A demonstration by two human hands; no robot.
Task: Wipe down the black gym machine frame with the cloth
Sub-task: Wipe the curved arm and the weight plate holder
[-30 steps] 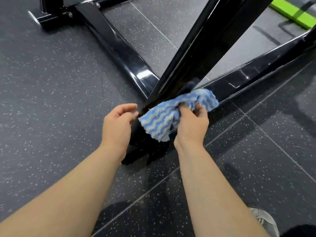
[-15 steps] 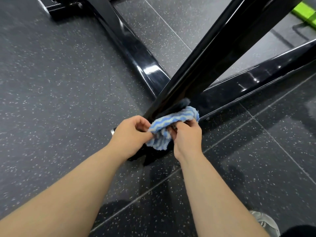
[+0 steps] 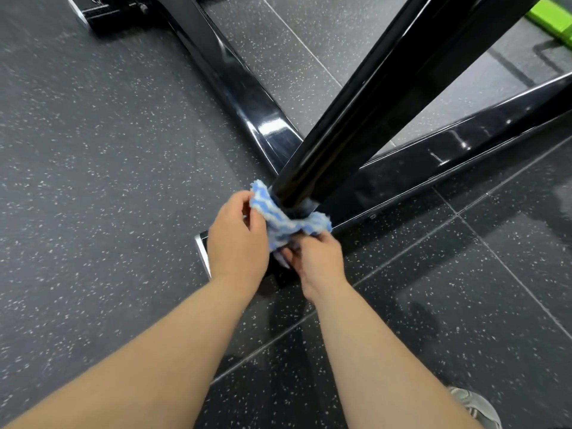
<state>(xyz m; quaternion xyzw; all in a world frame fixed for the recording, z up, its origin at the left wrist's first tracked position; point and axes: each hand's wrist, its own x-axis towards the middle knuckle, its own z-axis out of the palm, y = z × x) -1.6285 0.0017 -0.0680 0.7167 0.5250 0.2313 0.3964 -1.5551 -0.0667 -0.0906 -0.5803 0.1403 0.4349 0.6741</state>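
Observation:
A glossy black machine frame (image 3: 371, 100) rises diagonally from a floor joint where two base beams (image 3: 235, 88) meet. A blue-and-white wavy-striped cloth (image 3: 284, 219) is looped around the foot of the diagonal post. My left hand (image 3: 236, 239) pinches the cloth's left end, and my right hand (image 3: 318, 258) grips its right end just below the post. The part of the cloth behind the post is hidden.
The floor is dark speckled rubber (image 3: 108, 181) on the left and shiny dark tile (image 3: 464, 305) on the right. A bright green strip (image 3: 551, 20) lies at the top right. A shoe (image 3: 476, 407) shows at the bottom right. A frame foot (image 3: 102, 13) sits top left.
My left hand came in from beside the cloth and took its left end. The cloth went from bunched in my right hand to wrapped around the base of the post.

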